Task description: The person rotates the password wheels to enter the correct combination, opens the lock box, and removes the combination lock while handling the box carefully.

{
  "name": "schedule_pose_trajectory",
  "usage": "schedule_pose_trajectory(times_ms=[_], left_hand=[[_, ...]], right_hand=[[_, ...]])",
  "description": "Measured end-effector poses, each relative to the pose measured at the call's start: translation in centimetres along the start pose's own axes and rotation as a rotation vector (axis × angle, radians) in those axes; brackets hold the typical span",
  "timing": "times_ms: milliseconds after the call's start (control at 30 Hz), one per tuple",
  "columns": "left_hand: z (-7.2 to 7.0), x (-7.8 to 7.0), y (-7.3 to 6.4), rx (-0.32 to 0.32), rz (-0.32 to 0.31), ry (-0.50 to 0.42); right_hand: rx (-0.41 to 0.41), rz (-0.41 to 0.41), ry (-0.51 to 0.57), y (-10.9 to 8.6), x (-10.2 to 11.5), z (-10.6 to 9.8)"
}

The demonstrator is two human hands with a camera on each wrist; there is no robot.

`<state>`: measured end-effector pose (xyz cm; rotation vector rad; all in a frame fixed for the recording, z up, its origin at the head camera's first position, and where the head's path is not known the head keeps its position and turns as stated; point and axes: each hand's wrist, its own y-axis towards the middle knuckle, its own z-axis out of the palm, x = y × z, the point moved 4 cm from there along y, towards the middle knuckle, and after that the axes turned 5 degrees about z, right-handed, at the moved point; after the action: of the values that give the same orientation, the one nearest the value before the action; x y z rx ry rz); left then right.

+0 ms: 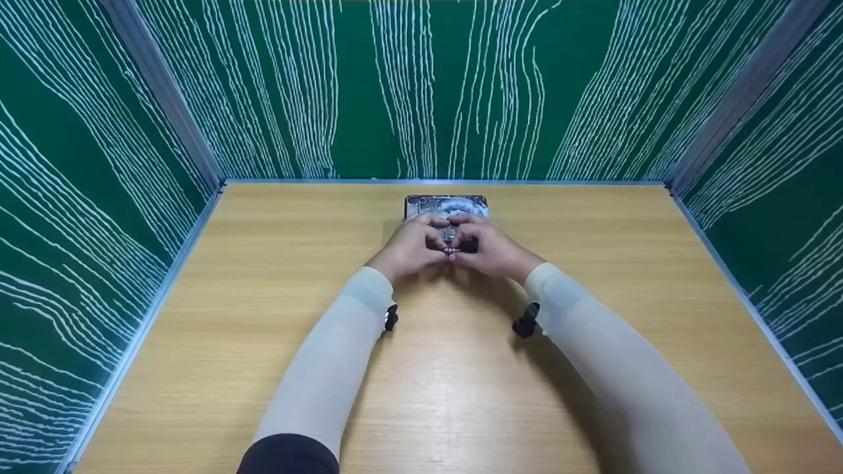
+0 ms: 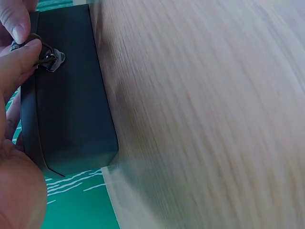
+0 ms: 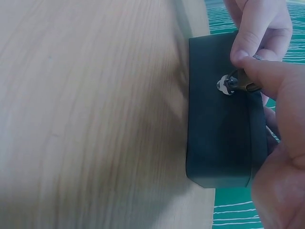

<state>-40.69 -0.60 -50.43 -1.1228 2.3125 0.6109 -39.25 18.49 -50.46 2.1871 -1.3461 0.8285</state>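
Both hands meet at the near side of a dark box [image 2: 76, 109], which stands on the wooden table [image 1: 421, 382] just beyond the wrists. The left hand [image 1: 413, 245] pinches a small metal lock [image 3: 245, 82] between thumb and curled fingers; the right hand [image 1: 490, 247] pinches the same item from the opposite side. The thumb tips are nearly touching. The remaining fingers of both hands reach forward at the lid; their exact contact cannot be determined.

The head view alone shows the box's patterned lid [image 1: 428, 205], lying beyond the knuckles and partly covered by the fingers. From there the lock appears only as a striped, silvery sliver between the fingertips.

The wrist views supply the plain dark front face, facing the forearms, with a silvery plate [image 2: 58, 59] fixed to it just beside the pinching fingers. The left wrist view shows a curved metal loop between the thumb tips and the plate; the right wrist view shows a brass-toned part of the lock under the right thumb. Whether the loop is fastened cannot be told.

Only the head view records the pale sleeves [image 1: 329, 355] behind the hands, a black device [image 1: 525, 320] at the right wrist and another at the left. Green walls [image 1: 355, 85] with white wavy lines rise beyond the hands and to either side.
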Motion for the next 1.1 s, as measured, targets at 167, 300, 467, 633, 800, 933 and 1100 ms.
schedule_pose_trajectory(times_ms=[167, 300, 467, 633, 800, 933, 1100], left_hand=[[-0.04, -0.16, -0.03, -0.001, -0.009, -0.016], [-0.07, -0.26, -0.14, -0.008, -0.008, -0.027], [-0.03, -0.29, -0.18, -0.007, -0.002, -0.02], [-0.04, -0.3, -0.13, -0.002, 0.006, -0.001], [-0.11, -0.23, -0.19, -0.011, 0.007, -0.008], [-0.12, -0.12, -0.37, -0.019, -0.001, -0.032], [-0.14, -0.11, -0.5, -0.035, -0.008, -0.053]], right_hand=[[0.007, 0.019, 0.027, 0.01, -0.05, -0.02], [0.007, 0.023, 0.023, -0.07, -0.12, -0.02], [-0.003, 0.006, 0.011, -0.19, -0.09, 0.06], [-0.017, -0.017, -0.009, -0.21, -0.03, 0.12], [-0.016, -0.001, -0.003, -0.17, 0.14, 0.02], [-0.01, 0.011, 0.004, -0.22, 0.21, 0.0], [-0.008, 0.022, 0.009, -0.22, 0.15, 0.02]])
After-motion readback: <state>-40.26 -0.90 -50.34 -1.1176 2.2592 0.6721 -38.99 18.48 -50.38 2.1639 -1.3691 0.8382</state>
